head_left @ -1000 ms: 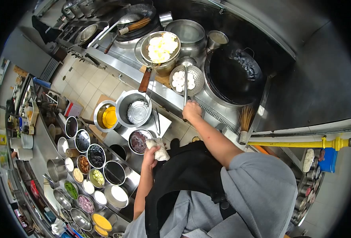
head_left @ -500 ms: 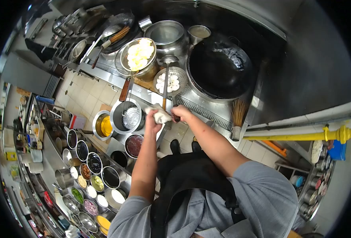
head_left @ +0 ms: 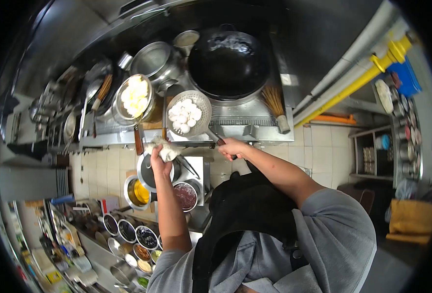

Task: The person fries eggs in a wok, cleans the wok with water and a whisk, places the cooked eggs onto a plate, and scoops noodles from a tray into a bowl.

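And here we are at the wok range, with our right hand closed around the dark handle of a perforated skimmer, its butt poking out below the fist. The skimmer's bowl sits just in front of the wok, over the steel worktop; whether it rests there or hangs just clear, we can't tell. Heaped inside it, the pale, rounded pieces gather toward the left half of the bowl.

Let's talk handling. We'd judge the skimmer stiff, and nose-heavy with that load so far from the grip, so the handle is the place to hold it, firmly, bowl level. The pieces look smooth and probably slippery, likely soft too; a sharp tilt could roll some over the shallow rim.

Over to our left hand: it's clutching a bunched white cloth, soft and light by the look of it, pinched up in its folds. The cloth meets the lower end of a ladle's handle, which runs up just left of the skimmer; whether we also have hold of that ladle, the cloth hides.

Now the pose! Our left forearm reaches almost straight ahead, above the pots, while the right slants forward and inward from a bent elbow, knuckles up, fingers wrapped beneath. The two hands are apart, the left beside the worktop's front edge, the right near it too.
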The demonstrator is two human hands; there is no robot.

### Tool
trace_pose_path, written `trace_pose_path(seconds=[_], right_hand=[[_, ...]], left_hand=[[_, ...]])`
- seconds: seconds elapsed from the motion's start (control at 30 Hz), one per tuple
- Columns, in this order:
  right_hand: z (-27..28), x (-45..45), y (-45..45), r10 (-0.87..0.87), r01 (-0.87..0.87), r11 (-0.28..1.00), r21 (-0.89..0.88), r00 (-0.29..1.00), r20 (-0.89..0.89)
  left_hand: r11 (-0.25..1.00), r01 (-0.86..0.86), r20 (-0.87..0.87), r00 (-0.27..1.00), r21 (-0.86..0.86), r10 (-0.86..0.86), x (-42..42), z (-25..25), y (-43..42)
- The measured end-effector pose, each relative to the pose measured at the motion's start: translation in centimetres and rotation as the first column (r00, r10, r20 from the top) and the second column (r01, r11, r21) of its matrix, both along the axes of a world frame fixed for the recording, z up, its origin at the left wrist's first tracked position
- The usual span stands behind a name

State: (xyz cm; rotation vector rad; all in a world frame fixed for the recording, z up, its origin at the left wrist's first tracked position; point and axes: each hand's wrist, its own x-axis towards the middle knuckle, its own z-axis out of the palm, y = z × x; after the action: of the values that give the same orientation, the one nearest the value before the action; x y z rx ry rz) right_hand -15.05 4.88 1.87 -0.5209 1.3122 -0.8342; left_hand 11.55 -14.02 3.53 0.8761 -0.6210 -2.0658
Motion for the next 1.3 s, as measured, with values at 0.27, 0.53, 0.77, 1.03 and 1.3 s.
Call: trace_pose_path(seconds=[0.27, 0.53, 0.77, 1.03, 1.3], right_hand=[[-0.1, -1.7, 17.9, -0.121, 0.130, 0.989, -0.068, 0.985, 0.123], [3.3, -1.2, 41.6, -0.492, 0.522, 0.842, -0.136, 0.846, 0.203], [0.8, 0.5, 64.4, -0.905, 0.924, 0.382, -0.013, 0.377, 0.194], [-13.0, -7.3, 88.5, -0.912, 0.916, -0.402, -0.010, -0.401, -0.084], [-32.4, -19.3, 99.2, -0.126, 0.696, -0.698, -0.171, -0.354, -0.927]], left_hand=[[0.985, 0.085, 0.159, 0.981, 0.150, -0.109, 0.5, -7.7, 1.3], [0.949, 0.281, 0.242, 0.920, 0.147, -0.309, -3.0, -18.2, -2.1], [0.952, 0.305, 0.658, 0.710, 0.032, -0.249, -8.7, -17.0, 9.2], [0.692, 0.622, 0.784, 0.194, 0.367, -0.590, -15.2, -15.2, 30.1], [0.614, 0.631, 0.807, -0.033, 0.475, -0.590, -18.2, -12.6, 40.7]])
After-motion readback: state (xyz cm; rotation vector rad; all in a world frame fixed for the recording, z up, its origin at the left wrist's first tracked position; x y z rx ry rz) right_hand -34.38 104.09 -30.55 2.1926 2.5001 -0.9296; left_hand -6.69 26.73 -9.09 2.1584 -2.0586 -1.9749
